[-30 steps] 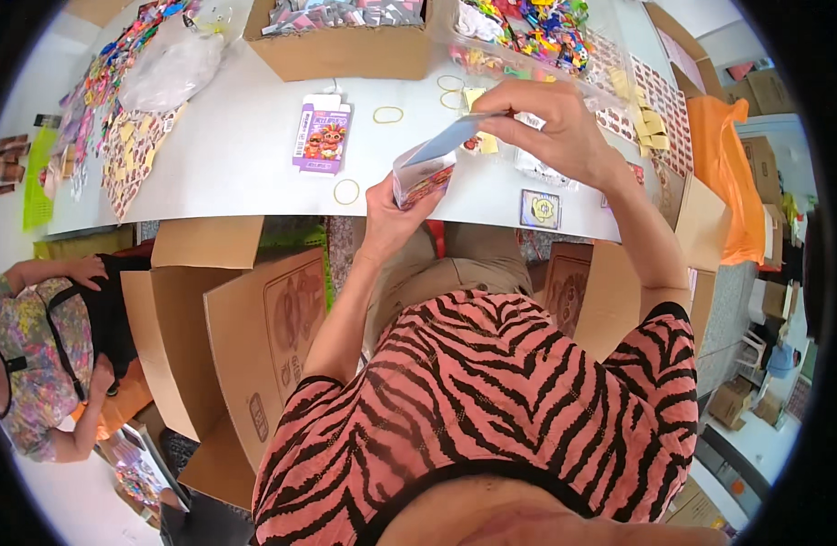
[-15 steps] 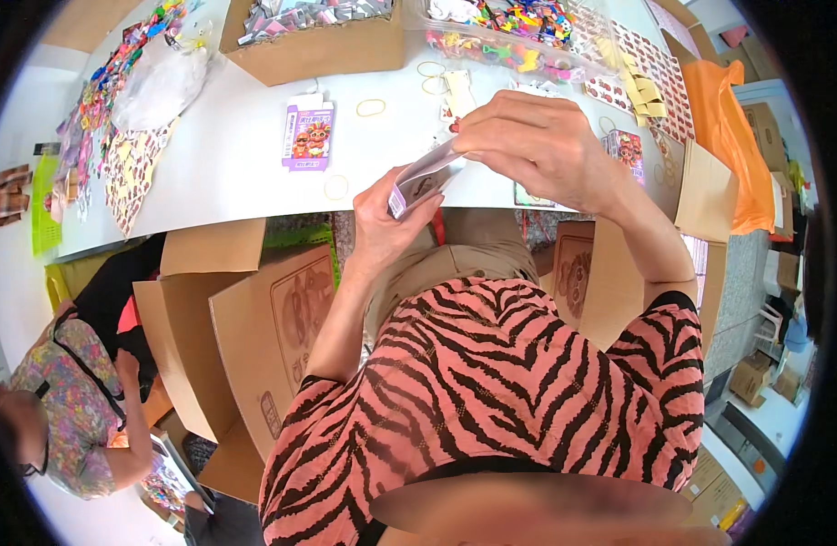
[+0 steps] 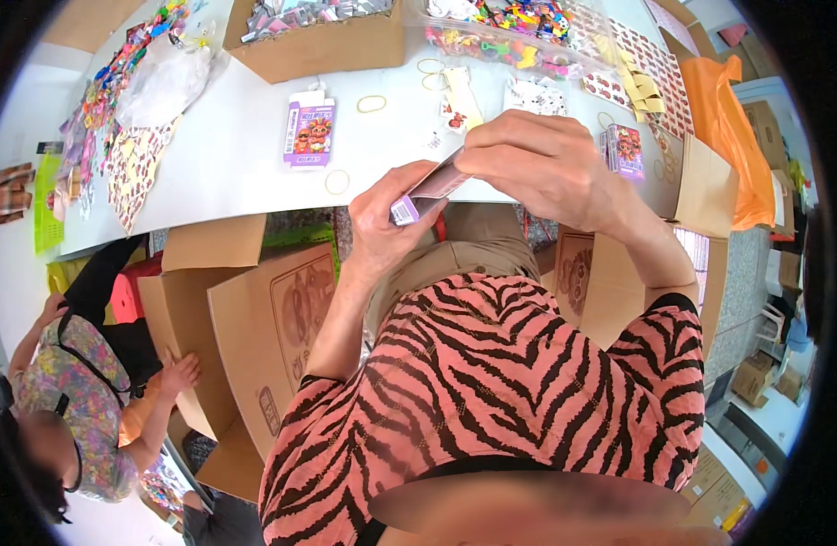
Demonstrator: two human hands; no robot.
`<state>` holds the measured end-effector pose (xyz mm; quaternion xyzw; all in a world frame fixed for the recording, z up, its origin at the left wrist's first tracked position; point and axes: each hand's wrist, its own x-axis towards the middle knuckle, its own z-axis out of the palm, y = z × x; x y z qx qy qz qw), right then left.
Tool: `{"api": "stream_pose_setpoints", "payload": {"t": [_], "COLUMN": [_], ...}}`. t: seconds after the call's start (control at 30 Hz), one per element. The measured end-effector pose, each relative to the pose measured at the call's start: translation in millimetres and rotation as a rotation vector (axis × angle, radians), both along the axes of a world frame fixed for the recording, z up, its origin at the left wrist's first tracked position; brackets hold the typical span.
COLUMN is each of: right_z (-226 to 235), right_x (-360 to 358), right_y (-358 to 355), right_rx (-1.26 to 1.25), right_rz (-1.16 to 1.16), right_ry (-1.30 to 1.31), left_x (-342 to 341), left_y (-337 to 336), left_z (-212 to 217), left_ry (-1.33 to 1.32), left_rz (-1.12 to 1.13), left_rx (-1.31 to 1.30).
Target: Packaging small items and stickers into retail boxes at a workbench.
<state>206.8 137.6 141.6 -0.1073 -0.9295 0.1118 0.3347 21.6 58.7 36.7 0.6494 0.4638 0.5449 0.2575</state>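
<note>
The small box (image 3: 439, 182) is near the middle of the frame, in front of the bench's near edge, tilted with its upper end toward the right. The left hand (image 3: 380, 223) holds its lower left end, fingers wrapped around the sides. The right hand (image 3: 550, 168) pinches its upper right end, fingers close together; the exact contact of the thumb is hidden.

A second ago a pale blue panel rose from the small box; now a dull greyish-purple panel faces up, with a lilac end at lower left. Compared with half a second ago, the right hand sits slightly lower in the frame, and the upper end of the small box has dropped with it. That uncovers the white wrappers (image 3: 537, 96) above the right hand. The far box (image 3: 624, 152), right of the right hand, was mostly hidden behind the wrist a second ago and now shows clearly. The square card seen a second ago at the bench's near edge is out of sight.

On the bench (image 3: 227, 168), the flat box (image 3: 309, 132) lies left of centre as before, a rubber band (image 3: 337, 183) just below its right corner. The tub (image 3: 500, 53) stays at upper right. At lower left, a co-worker's hand (image 3: 180, 373), earlier near the body, now touches the open carton (image 3: 191, 318).
</note>
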Motion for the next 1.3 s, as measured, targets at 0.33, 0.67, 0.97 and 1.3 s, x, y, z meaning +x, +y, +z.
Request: {"api": "stream_pose_setpoints", "payload": {"t": [0.33, 0.67, 0.97, 1.3], "right_z": [-7, -15, -62, -79], "right_x": [0, 25, 17, 26], "right_y": [-12, -21, -46, -49], "right_rx": [0.148, -0.047, -0.925, -0.562], "right_rz": [-0.144, -0.241, -0.192, -0.166], "right_ry": [0.012, 0.124, 0.326, 0.348], "left_x": [12, 25, 47, 41], "left_y": [-10, -18, -19, -20], "left_z": [-6, 6, 21, 3], "left_ry": [-0.266, -0.554, -0.708, -0.283], "left_rz": [-0.011, -0.111, -0.104, -0.016], "left_rx": [-0.176, -0.320, -0.427, -0.308]}}
